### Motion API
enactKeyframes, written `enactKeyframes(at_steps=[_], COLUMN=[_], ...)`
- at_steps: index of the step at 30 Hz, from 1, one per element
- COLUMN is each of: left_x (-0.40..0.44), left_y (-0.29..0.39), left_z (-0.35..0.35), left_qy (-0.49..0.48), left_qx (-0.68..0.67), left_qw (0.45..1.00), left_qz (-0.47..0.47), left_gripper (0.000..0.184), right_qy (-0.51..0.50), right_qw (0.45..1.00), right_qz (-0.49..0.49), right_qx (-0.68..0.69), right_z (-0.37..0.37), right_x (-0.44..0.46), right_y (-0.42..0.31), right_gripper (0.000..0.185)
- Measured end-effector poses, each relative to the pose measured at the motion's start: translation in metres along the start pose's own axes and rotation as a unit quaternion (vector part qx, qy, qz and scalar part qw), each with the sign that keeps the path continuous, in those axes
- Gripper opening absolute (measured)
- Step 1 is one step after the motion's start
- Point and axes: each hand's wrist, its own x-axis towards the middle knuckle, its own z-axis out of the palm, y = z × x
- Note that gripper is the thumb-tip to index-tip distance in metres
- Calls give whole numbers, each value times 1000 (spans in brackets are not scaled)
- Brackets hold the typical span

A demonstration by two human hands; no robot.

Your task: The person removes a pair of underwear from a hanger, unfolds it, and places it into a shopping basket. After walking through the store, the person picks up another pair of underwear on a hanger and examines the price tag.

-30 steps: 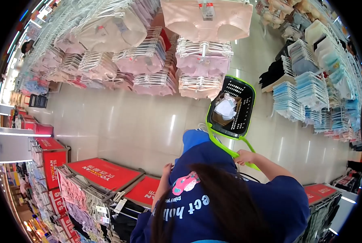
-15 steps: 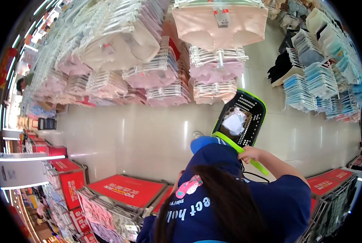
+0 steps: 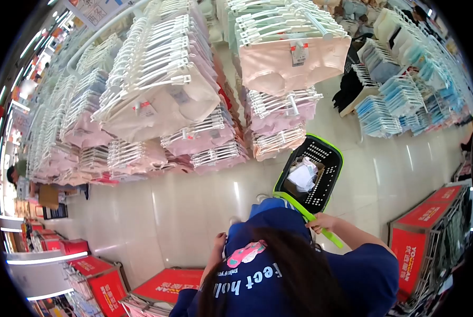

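My right hand (image 3: pixel 321 223) is closed around the bright green handle (image 3: pixel 295 205) of a black shopping basket (image 3: pixel 325 164) with a green rim. White fabric items (image 3: pixel 302 175) and something brown lie in the basket, which is in front of my body on the right. My left hand (image 3: pixel 220 241) hangs beside my navy shirt (image 3: pixel 268 264), apart from the racks. It shows so small that its fingers cannot be made out. Long dark hair falls over the shirt front and covers part of its white lettering.
Pale pink underpants (image 3: pixel 271 66) and cream underpants (image 3: pixel 157 108) hang in dense rows ahead. Light blue garments (image 3: pixel 403 103) fill a rack at the right. Red-topped display stands (image 3: pixel 165 282) line the near side. Glossy tiled floor (image 3: pixel 194 203) runs between. A person (image 3: pixel 15 171) is at the far left.
The view has shifted, so the racks appear lower and nearer. My left hand has come into clearer view beside my body. My right hand still grips the basket handle.
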Motion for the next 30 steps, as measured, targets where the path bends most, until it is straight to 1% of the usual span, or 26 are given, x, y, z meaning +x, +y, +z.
enactKeyframes(at_steps=[2,3,6,7,8,10,12,13,14,16,17,19,22,23,25,28,29,30], left_x=[19,30,33,27,21,32,30,39,46,42,44,67,62,56,53,65,73,81], left_y=[0,-1,15,27,36,29,22,8,-8,-19,-21,-45,-28,-13,25,84,105,125], left_z=[-21,-32,-87,-106,-124,-160,-197,-215,-230,-260,-267,-277,-275,-272,-258,-220,-201,-181], left_qy=[-55,-56,-99,-96,-76,-61,-33,-22,-22,-73,-98,-145,-139,-136,-134,-163,-162,-159], left_qx=[1,102,174,201,225,134,117,109,69,144,200,308,226,256,319,395,409,422], left_qw=[998,993,976,973,967,987,992,994,997,986,974,938,963,957,936,886,877,868], left_qz=[-21,-3,87,60,89,61,30,13,9,-32,-46,-69,-44,-8,69,181,195,209], left_gripper=[28,31,33,33,32,32,31,30,29,27,26,26,27,28,31,33,33,33], right_qy=[26,41,61,67,73,89,126,127,138,155,135,159,194,205,239,294,312,326], right_qw=[999,999,997,996,995,992,984,983,982,979,983,979,969,966,948,910,892,881], right_qz=[-24,-31,-46,-53,-62,-85,-119,-126,-126,-128,-122,-123,-138,-146,-163,-163,-158,-175], right_qx=[-5,0,1,3,4,-7,-27,-31,-31,-29,-30,-37,-60,-65,-130,-243,-286,-296], right_z=[27,39,86,105,122,151,173,184,194,216,219,233,238,237,235,239,238,233], right_x=[14,25,52,60,69,89,111,118,121,124,129,132,140,144,147,138,134,134], right_y=[7,12,20,21,20,21,29,28,27,21,23,28,42,49,62,68,66,69], right_gripper=[27,27,22,22,21,23,26,28,28,28,33,34,30,28,32,40,43,42])
